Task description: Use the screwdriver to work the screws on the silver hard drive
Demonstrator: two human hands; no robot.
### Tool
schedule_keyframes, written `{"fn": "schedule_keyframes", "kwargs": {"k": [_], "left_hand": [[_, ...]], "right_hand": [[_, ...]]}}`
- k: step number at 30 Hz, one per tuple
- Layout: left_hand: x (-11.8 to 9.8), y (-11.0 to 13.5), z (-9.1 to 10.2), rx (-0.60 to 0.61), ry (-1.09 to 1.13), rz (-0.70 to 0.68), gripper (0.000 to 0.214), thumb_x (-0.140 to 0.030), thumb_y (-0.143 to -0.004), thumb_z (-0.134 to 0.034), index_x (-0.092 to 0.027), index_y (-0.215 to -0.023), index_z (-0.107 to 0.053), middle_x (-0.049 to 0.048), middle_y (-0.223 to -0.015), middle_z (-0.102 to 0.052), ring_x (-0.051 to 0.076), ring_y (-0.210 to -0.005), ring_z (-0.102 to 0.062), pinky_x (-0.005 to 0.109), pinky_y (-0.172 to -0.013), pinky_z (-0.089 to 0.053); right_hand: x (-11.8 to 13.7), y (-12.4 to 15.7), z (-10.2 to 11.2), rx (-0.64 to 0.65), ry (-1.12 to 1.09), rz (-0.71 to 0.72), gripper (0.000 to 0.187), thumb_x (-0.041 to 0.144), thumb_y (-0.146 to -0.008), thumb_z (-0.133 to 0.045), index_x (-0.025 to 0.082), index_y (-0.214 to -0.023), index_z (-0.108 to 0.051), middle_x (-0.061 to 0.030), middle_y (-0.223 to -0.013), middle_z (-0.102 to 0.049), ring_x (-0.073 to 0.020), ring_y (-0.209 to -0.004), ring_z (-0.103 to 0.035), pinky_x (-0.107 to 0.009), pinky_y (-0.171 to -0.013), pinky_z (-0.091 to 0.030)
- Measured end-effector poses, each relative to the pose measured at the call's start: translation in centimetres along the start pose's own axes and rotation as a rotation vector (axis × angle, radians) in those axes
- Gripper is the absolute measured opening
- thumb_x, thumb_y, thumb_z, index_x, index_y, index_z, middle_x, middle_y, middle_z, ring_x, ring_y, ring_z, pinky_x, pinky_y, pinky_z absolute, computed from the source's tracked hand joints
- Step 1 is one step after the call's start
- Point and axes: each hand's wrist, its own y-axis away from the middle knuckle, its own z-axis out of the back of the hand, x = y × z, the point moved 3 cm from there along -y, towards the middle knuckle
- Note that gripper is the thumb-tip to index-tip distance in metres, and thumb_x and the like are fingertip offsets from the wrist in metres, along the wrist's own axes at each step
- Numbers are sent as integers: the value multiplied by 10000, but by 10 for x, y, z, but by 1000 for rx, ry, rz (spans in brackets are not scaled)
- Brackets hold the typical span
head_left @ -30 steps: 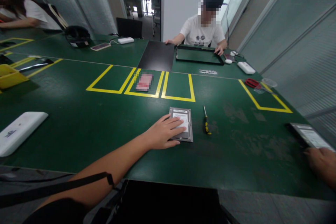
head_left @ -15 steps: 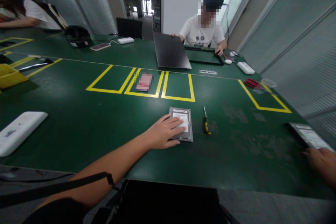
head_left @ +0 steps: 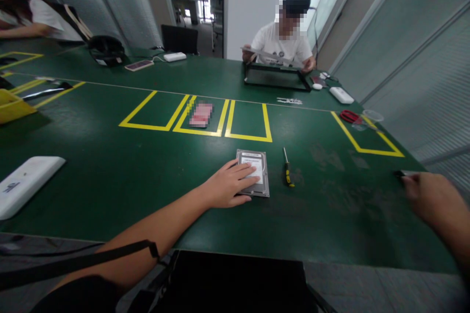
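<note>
My left hand [head_left: 235, 183] lies open on a silver hard drive [head_left: 263, 176], its fingers spread over the white label. The drive rests flat on the green table. Just right of it lies a screwdriver [head_left: 287, 171] with a black and yellow handle, its shaft pointing away from me. At the far right, my right hand [head_left: 429, 200] is closed around a second hard drive [head_left: 400, 174]. Only a small dark and silver end of this drive shows past the fingers; the hand hides the rest.
Across the table [head_left: 176, 166], a person in a white shirt holds a thin panel [head_left: 270, 55] above a black frame [head_left: 277, 88]. Yellow tape marks outline areas. Red-handled pliers [head_left: 350, 116], a white device [head_left: 31, 183] and a yellow bin [head_left: 14, 107] lie around.
My right hand has moved forward and left over the second drive, which is now mostly hidden. My left hand stays put. The person opposite has tilted the panel flat over the frame.
</note>
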Motion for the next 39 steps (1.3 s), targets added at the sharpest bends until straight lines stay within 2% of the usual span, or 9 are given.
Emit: {"fn": "schedule_keyframes", "kwargs": {"k": [2,5,9,12,15,19,31,35,39], "left_hand": [[1,1,-1,0,6,0,585,-458,-917,-628,-207,-1429,-497,150,-1494,-503,334,-1398,-449,573,-1181,-291],[1,2,-1,-46,24,-15,622,-515,-914,-619,-187,-1426,-490,163,-1476,-517,328,-1374,-475,562,-1173,-309],[1,2,4,-233,68,-18,401,-441,-944,-597,-151,-1221,-605,137,-1203,-677,269,-1153,-614,482,-1070,-435],[1,2,8,-361,73,34,187,-331,-966,-567,-158,-1002,-632,87,-937,-688,218,-912,-633,394,-874,-514],[2,4,12,-508,86,75,138,-291,-955,-595,-159,-992,-610,74,-887,-668,198,-845,-614,346,-783,-524],[2,7,16,-669,101,102,218,-303,-930,-659,-158,-1081,-601,79,-944,-682,188,-870,-635,322,-787,-545],[-4,6,22,-740,89,147,69,-238,-935,-667,-171,-931,-683,20,-833,-753,124,-730,-710,233,-703,-565],[-4,8,21,-723,22,117,69,-202,-939,-649,-167,-967,-701,28,-861,-768,130,-739,-722,234,-702,-566],[-3,7,20,-708,5,120,66,-174,-928,-637,-160,-971,-684,37,-865,-759,137,-737,-711,249,-710,-559]], "right_hand": [[52,-1,-4,77,43,89,200,172,-844,-659,180,-665,-569,-71,-687,-529,-139,-614,-425,-363,-681,-303],[137,14,-11,110,-91,174,79,238,-860,-617,186,-812,-582,-83,-814,-586,-165,-735,-495,-342,-721,-345],[238,49,-30,268,-457,282,312,472,-903,-515,171,-863,-585,-41,-756,-558,-162,-684,-493,-291,-651,-371],[291,75,-53,455,-688,283,373,526,-916,-496,163,-852,-560,-17,-712,-522,-138,-634,-470,-255,-601,-365],[325,98,-77,617,-869,251,369,524,-900,-514,159,-849,-542,-20,-736,-536,-136,-651,-488,-245,-589,-376],[349,118,-97,674,-1031,203,364,519,-879,-549,158,-835,-535,-2,-715,-509,-123,-636,-455,-239,-582,-362],[358,140,-109,811,-1378,-70,476,597,-781,-718,162,-821,-529,38,-645,-436,-81,-554,-347,-199,-515,-282],[357,141,-108,771,-1360,-48,478,603,-802,-706,161,-796,-526,33,-644,-440,-86,-567,-360,-204,-529,-296],[353,137,-102,715,-1255,124,414,560,-892,-612,149,-850,-592,-15,-743,-551,-125,-657,-474,-233,-609,-387]]}}
